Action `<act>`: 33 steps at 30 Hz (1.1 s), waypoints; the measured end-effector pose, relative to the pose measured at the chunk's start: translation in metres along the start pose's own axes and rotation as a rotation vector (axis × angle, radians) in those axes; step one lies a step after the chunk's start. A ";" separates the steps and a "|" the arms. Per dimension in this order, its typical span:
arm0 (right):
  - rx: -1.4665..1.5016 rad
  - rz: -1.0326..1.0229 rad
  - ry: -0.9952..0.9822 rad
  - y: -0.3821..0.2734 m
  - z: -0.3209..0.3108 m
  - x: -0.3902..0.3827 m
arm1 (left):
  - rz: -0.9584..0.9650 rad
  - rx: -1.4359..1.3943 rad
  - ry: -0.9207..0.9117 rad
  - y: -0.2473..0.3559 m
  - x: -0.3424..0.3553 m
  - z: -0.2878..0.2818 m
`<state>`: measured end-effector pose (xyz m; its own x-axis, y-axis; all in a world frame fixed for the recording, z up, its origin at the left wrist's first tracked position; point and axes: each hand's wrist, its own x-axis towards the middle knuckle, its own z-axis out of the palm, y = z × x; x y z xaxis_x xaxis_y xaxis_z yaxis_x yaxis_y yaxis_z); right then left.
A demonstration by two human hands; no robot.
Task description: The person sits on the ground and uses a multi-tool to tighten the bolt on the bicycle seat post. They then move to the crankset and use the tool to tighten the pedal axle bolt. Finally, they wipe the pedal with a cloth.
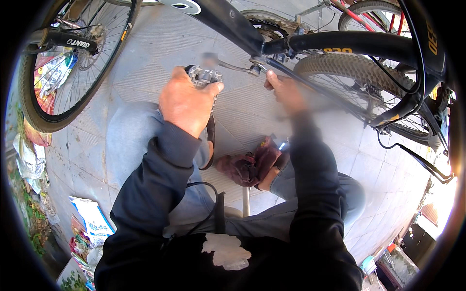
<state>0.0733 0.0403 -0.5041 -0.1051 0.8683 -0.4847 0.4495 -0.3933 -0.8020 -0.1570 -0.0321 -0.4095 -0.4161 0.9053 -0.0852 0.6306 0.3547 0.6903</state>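
My left hand is closed around a grey bicycle pedal, with the thumb along its side. Just beyond the pedal is the crank arm of a black bicycle, its outer end blurred. Whether pedal and crank are joined, I cannot tell. My right hand is closed, fingers curled and thumb up, beside the bottom bracket and under the chainstay. Motion smears its edge, and what it may hold cannot be made out. The black bicycle frame spans the top, with the chainring behind it.
The front wheel stands at left, the knobby rear wheel at right. A maroon cloth lies by my foot. Plastic bags lie along the left edge of the tiled floor. A red-framed bicycle is behind.
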 end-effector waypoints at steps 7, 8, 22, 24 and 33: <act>-0.058 -0.002 0.049 -0.014 0.002 -0.010 | -0.006 0.127 0.070 0.000 -0.003 0.001; -0.081 -0.012 0.042 -0.015 0.001 -0.009 | -0.004 0.152 0.073 0.001 -0.003 0.000; -0.078 -0.216 0.062 0.031 0.003 0.025 | -0.011 -0.094 -0.022 0.006 -0.002 -0.001; -0.081 -0.257 0.058 0.038 0.003 0.031 | -0.002 -0.146 -0.024 0.004 -0.002 0.001; -0.001 -0.237 -0.057 0.041 -0.001 0.038 | 0.019 -0.027 0.035 -0.009 0.005 0.001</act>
<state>0.0887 0.0578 -0.5555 -0.2579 0.9177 -0.3021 0.4069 -0.1805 -0.8955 -0.1641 -0.0307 -0.4173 -0.4273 0.9029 -0.0467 0.6208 0.3306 0.7109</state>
